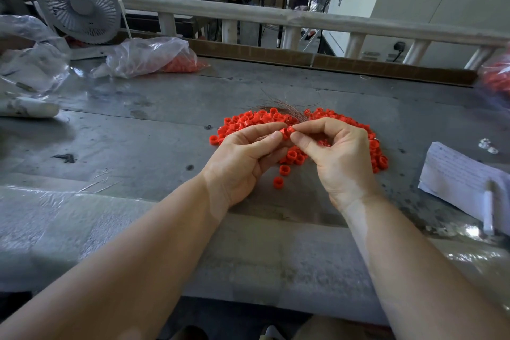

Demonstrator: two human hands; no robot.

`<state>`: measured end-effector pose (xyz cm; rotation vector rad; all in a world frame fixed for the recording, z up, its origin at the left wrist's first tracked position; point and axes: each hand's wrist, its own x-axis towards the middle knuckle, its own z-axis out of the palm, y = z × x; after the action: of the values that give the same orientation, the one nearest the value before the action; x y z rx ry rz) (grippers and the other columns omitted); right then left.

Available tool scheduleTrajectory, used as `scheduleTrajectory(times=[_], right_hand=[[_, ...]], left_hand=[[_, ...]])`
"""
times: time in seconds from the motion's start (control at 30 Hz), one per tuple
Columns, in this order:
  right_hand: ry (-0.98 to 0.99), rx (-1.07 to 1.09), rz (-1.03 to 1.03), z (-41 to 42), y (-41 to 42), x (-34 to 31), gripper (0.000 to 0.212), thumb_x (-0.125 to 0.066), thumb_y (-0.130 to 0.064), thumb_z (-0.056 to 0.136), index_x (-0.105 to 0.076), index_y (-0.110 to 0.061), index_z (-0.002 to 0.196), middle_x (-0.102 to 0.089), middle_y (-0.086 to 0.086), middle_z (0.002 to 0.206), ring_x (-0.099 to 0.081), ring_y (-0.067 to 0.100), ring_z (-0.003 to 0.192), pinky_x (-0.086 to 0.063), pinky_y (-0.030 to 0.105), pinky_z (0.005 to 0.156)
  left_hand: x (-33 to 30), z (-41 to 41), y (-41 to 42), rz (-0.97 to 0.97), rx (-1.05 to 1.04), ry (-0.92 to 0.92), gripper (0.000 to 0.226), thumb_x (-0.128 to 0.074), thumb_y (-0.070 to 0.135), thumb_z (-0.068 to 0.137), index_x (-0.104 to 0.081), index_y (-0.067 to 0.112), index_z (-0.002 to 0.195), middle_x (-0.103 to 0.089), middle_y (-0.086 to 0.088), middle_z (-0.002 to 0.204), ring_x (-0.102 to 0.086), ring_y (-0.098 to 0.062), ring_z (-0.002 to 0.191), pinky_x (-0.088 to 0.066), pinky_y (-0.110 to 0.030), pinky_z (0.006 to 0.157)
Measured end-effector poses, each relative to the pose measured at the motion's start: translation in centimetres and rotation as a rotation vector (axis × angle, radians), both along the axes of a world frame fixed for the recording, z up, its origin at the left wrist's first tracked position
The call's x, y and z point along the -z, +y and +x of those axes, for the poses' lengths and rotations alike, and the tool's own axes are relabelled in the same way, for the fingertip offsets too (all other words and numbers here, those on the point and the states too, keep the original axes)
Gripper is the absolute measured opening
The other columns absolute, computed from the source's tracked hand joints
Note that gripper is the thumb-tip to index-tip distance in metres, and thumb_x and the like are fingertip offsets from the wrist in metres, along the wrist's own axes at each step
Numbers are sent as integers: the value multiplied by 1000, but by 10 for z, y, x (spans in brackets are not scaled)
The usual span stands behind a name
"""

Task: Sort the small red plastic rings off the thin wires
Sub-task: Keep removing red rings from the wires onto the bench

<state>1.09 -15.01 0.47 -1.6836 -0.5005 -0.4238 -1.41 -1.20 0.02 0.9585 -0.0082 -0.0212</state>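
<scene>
Red ring [286, 133] between fingertips of both hands, above the ring pile [378, 152]

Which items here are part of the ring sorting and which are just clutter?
In the job: ring pinched between left hand and right hand; ring pile; wires.

Lying about: fan; bag of rings; empty bags; paper; pen; white bits.

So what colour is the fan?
Grey, the fan in the head view.
</scene>
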Motion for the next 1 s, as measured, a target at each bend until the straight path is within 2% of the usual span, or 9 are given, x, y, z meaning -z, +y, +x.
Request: scheduleTrajectory(times=[0.27,0.47,0.63,0.83,1.0], right_hand=[[11,-7,-37,-1,0,-1,22,-76,-7,72,-69,-27,69,-69,-10,71,-65,2,72,-45,12,69],[43,-5,-47,-3,1,-1,10,-78,-6,70,-72,-13,73,-70,-4,72,-64,1,69,-45,10,66],[54,3,-61,-4,2,-2,9,-78,-6,70,-72,-11,75,-70,-2,73,-64,2,70,-46,11,68],[70,-16,-50,-6,2,-3,10,-77,-3,70,-72,-10,74,-69,-3,71,-64,0,67,-44,7,63],[96,-42,-28,-6,2,-3,13,-77,-1,70,-71,-13,71,-69,-5,70,-64,0,65,-45,7,62]], left_hand=[[2,2,0,24,-12,-9,17,-63,6,64,-71,8,79,-73,-8,75,-70,-13,70,-56,-18,62],[2,2,0,18,-25,-5,18,-64,5,62,-71,7,79,-73,-8,75,-70,-15,71,-57,-20,62],[2,2,0,34,-32,-9,23,-63,5,63,-68,4,85,-73,-8,76,-70,-15,73,-56,-20,62],[2,1,0,79,-54,-35,13,-59,-3,74,-67,2,84,-72,-8,75,-70,-16,73,-56,-20,63],[1,-1,0,155,-67,-56,14,-55,-8,81,-66,1,84,-72,-5,71,-70,-15,71,-57,-21,66]])
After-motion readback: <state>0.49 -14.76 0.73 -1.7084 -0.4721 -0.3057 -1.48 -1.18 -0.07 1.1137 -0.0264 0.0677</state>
